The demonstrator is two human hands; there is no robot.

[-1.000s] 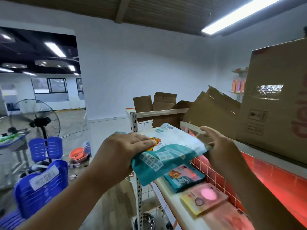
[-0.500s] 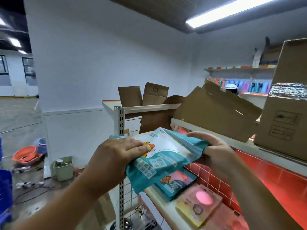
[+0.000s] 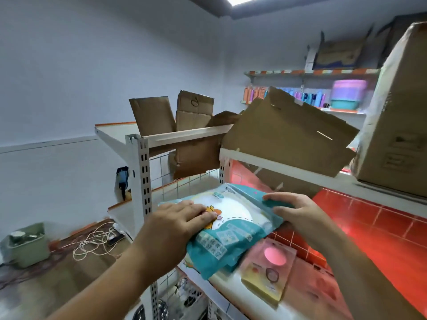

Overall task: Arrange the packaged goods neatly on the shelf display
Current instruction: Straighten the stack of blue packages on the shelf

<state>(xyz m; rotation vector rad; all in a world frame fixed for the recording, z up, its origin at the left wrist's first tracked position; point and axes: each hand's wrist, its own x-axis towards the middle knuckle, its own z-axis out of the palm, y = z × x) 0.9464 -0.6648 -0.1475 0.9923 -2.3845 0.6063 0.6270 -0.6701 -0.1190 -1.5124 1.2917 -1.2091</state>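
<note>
Now the soft teal and white plastic pouch (image 3: 233, 224), printed with a small orange cartoon animal, lies low over the white metal shelf board (image 3: 228, 286), at its near left corner beside the perforated upright post (image 3: 143, 181). The left hand (image 3: 178, 224) lies flat on the top of the pouch with fingers stretched, pressing and not closing around it. The right hand (image 3: 293, 210) pinches the far right edge of the pouch between thumb and fingers.

I judge that the step in hand is setting this pouch down squarely. To do it well, the left palm should keep the bulging middle flat while the right hand pulls the edge straight, so the long side runs parallel with the front lip of the shelf board. The pouch overhangs the lip a little, so it probably needs a small push inward, toward the red tiled back wall (image 3: 374, 229).

The film looks glossy and slippery, and the filling is puffy, so it may slide or spring up when released. Just to the right of the pouch lies a flat pink and yellow card pack (image 3: 270, 269), stiff and rectangular; the pouch appears to touch its corner, so leave it undisturbed.
</note>
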